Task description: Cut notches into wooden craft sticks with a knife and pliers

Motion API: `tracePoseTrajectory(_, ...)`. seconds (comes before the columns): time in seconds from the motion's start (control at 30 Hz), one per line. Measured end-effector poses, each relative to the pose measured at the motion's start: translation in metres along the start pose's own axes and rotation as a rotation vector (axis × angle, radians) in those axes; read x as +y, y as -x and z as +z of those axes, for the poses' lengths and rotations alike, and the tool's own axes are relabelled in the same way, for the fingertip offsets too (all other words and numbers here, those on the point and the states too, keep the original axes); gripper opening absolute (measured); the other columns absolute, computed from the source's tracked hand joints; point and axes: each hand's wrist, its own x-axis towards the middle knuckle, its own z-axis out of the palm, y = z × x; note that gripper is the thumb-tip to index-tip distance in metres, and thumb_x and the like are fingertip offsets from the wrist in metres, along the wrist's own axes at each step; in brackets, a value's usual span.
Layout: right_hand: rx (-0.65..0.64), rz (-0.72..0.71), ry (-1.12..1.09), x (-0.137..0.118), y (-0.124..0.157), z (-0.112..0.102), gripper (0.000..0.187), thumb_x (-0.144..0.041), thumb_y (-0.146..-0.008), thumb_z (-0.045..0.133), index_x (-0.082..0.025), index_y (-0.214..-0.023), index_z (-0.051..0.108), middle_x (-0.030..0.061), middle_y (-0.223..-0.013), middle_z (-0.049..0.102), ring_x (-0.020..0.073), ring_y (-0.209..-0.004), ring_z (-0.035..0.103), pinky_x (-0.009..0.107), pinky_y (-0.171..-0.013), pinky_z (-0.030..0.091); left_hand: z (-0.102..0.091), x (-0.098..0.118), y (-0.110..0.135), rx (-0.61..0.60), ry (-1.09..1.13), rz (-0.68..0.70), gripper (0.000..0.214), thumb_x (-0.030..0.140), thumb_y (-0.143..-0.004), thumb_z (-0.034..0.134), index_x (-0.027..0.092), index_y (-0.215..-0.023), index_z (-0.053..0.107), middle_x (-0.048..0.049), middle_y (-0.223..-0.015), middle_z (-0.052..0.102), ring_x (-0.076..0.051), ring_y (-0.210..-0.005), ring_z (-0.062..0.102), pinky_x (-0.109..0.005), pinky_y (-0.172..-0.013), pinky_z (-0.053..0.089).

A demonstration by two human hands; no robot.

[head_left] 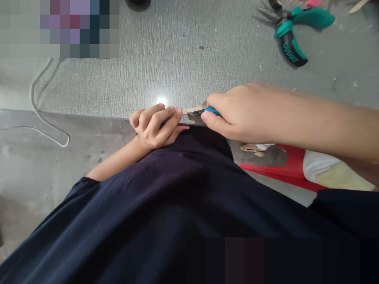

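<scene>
My left hand (155, 126) is curled closed at the table's near edge, its fingertips pinching one end of a thin pale wooden stick (192, 110). My right hand (237, 114) is closed round a small tool with a blue handle (212, 110), whose dark tip touches the stick right beside my left fingertips. Most of the tool is hidden inside my fist. Both hands rest at the front edge of the grey table (166, 71), above my dark blue clothing.
Teal-and-black pliers (291, 35) lie at the table's far right among small wood scraps. A white cable (40, 114) loops off the table's left edge onto the floor. A red stool (281, 167) and another person's foot show below right.
</scene>
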Motion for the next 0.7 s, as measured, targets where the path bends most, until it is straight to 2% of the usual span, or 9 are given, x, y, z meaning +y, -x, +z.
tracePoseTrajectory(0.13, -0.031, 0.035, 0.003, -0.001, -0.003, -0.002, 0.045, -0.051, -0.120, 0.044, -0.021, -0.113, 0.076, 0.0104, -0.079, 0.070, 0.0271, -0.069, 0.059, 0.041, -0.071, 0.036, 0.004, 0.002, 0.002, 0.020, 0.030, -0.004, 0.066, 0.095, -0.091, 0.075, 0.040, -0.125, 0.088, -0.0065, -0.108, 0.087, -0.038, -0.120, 0.082, -0.061, -0.115, 0.046)
tracePoseTrajectory(0.33, -0.047, 0.038, 0.023, -0.003, -0.005, -0.008, 0.046, -0.050, -0.120, 0.043, -0.021, -0.107, 0.076, 0.0069, -0.074, 0.067, 0.0235, -0.065, 0.055, 0.040, -0.068, 0.037, 0.006, 0.003, 0.001, -0.010, 0.064, -0.028, 0.066, 0.095, -0.092, 0.074, 0.040, -0.124, 0.089, -0.0069, -0.108, 0.086, -0.038, -0.120, 0.082, -0.063, -0.115, 0.047)
tracePoseTrajectory(0.57, -0.097, 0.065, -0.037, 0.004, -0.008, -0.006, 0.045, -0.054, -0.121, 0.045, -0.024, -0.106, 0.075, 0.0070, -0.076, 0.071, 0.0275, -0.070, 0.063, 0.044, -0.076, 0.040, 0.006, 0.004, 0.000, 0.077, 0.027, 0.032, 0.062, 0.092, -0.093, 0.075, 0.041, -0.126, 0.088, -0.0055, -0.106, 0.086, -0.037, -0.117, 0.081, -0.063, -0.116, 0.046)
tracePoseTrajectory(0.7, -0.134, 0.067, -0.018, 0.005, -0.011, -0.008, 0.048, -0.055, -0.122, 0.040, -0.025, -0.101, 0.071, 0.0056, -0.070, 0.066, 0.0263, -0.064, 0.060, 0.044, -0.072, 0.038, 0.006, 0.005, -0.002, 0.118, -0.019, 0.063, 0.062, 0.093, -0.094, 0.073, 0.041, -0.125, 0.088, -0.0051, -0.104, 0.086, -0.036, -0.114, 0.081, -0.063, -0.116, 0.046)
